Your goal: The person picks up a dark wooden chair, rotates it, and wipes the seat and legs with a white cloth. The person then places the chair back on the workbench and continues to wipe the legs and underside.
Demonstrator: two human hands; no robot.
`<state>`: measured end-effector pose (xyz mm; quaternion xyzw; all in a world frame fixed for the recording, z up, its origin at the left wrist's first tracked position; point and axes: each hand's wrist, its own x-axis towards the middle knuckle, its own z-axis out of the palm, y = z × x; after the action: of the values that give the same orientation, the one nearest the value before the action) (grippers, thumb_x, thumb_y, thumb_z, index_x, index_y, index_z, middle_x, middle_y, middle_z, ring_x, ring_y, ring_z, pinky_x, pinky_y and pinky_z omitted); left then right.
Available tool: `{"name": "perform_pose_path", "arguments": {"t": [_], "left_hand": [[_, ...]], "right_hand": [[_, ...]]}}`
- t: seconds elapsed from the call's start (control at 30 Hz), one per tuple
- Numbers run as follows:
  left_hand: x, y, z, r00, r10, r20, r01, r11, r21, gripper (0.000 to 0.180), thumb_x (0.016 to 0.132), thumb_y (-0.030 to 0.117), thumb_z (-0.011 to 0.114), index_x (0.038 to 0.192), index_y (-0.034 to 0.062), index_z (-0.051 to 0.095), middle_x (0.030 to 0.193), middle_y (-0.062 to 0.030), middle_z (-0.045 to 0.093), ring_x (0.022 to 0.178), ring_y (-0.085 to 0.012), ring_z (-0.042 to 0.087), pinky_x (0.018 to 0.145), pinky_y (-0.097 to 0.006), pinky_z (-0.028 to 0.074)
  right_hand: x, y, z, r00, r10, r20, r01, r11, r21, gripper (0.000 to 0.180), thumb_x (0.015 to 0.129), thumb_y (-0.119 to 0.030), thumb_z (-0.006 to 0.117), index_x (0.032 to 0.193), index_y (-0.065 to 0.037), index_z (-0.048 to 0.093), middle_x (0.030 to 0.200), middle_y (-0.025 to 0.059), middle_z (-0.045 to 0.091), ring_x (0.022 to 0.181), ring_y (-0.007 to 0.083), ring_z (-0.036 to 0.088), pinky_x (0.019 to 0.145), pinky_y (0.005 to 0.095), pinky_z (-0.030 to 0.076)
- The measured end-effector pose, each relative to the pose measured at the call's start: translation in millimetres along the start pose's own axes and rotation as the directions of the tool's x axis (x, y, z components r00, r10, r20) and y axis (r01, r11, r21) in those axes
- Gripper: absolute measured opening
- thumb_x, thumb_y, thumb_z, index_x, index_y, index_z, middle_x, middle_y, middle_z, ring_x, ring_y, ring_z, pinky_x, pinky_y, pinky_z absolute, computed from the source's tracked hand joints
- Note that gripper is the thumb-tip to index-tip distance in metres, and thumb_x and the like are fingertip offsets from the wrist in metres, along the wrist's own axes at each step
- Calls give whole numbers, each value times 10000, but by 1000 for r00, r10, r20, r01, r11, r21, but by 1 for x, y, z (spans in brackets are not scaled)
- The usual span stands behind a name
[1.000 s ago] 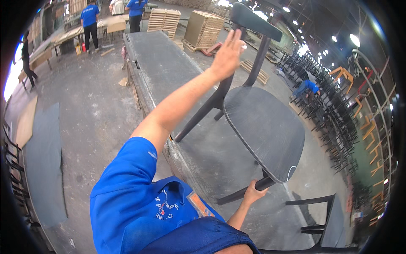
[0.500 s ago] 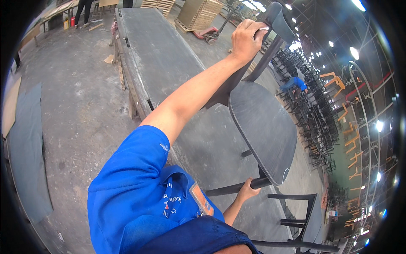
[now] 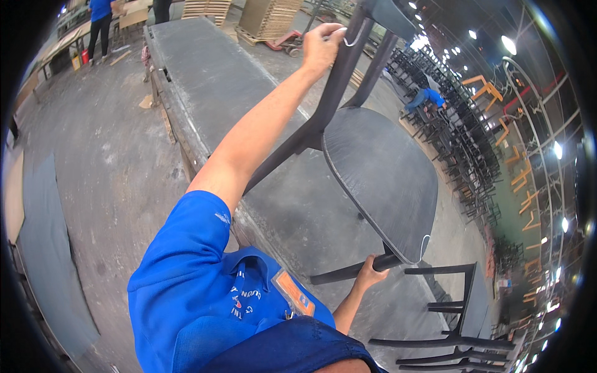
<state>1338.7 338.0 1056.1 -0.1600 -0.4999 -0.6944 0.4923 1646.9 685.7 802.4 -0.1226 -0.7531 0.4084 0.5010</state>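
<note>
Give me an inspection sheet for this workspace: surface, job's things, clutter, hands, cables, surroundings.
Surface: long grey bench, dusty.
Job's things: dark chair, tilted over the bench, held at the back post and a front leg.
Clutter: wood scraps on the floor by the bench.
Hands: left hand grips the back post; right hand grips the leg.
Cables: nothing seen.
Surroundings: stacked chairs, dark frames at lower right, pallet stacks, people in blue beyond.

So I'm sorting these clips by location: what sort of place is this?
Most likely a furniture factory or workshop. Rows of dark chair frames are stacked at the right, wooden pallets stand at the back, and a long grey workbench runs through a concrete hall.
</note>
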Motion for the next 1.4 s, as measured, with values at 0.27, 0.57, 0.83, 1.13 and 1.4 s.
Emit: {"name": "perform_pose_path", "arguments": {"t": [0.27, 0.57, 0.83, 1.13, 1.4], "left_hand": [[-45, -96, -17, 744, -35, 667, -332, 847, 415, 185, 885, 132, 549, 1046, 48, 587, 1182, -161, 584, 1122, -335, 542, 893, -418, 440], [33, -104, 99, 610, 566, 555, -763, 609, 217, 163, 876, 153, 566, 958, 12, 573, 1254, -174, 523, 1195, -346, 480, 958, -455, 401], [10, -98, 78, 720, 482, 500, -630, 756, 179, 231, 855, 128, 607, 1060, 22, 613, 1023, -102, 630, 938, -284, 594, 813, -371, 487], [42, -100, 128, 843, 524, 120, -538, 830, 150, 148, 802, 94, 668, 938, 37, 655, 891, -100, 638, 831, -283, 627, 734, -353, 492], [39, -152, 107, 965, -13, 262, 76, 969, -234, 119, 915, 39, 545, 1008, -26, 582, 975, -102, 544, 814, -175, 655, 670, -269, 550]], "right_hand": [[-3, 16, -1, 997, 74, -31, -74, 997, -8, 152, 728, -29, 665, 797, 6, 535, 704, 45, 550, 618, 123, 527, 597, 266, 450], [-3, 10, -1, 991, 124, -55, -122, 992, 45, 123, 743, -25, 660, 783, 2, 547, 695, 40, 562, 615, 119, 532, 587, 269, 448], [-7, 25, -3, 977, 125, -170, -141, 987, -84, 203, 741, -50, 695, 873, 20, 557, 766, 50, 573, 671, 130, 537, 629, 284, 458], [-10, 23, -5, 964, 131, -233, -180, 963, -203, 286, 705, -79, 730, 907, 21, 554, 823, 63, 561, 725, 147, 528, 676, 298, 458], [-13, 12, -5, 954, 214, -209, -250, 954, -164, 485, 682, -113, 761, 1066, 62, 522, 1047, 136, 520, 945, 235, 502, 890, 373, 401]]}}
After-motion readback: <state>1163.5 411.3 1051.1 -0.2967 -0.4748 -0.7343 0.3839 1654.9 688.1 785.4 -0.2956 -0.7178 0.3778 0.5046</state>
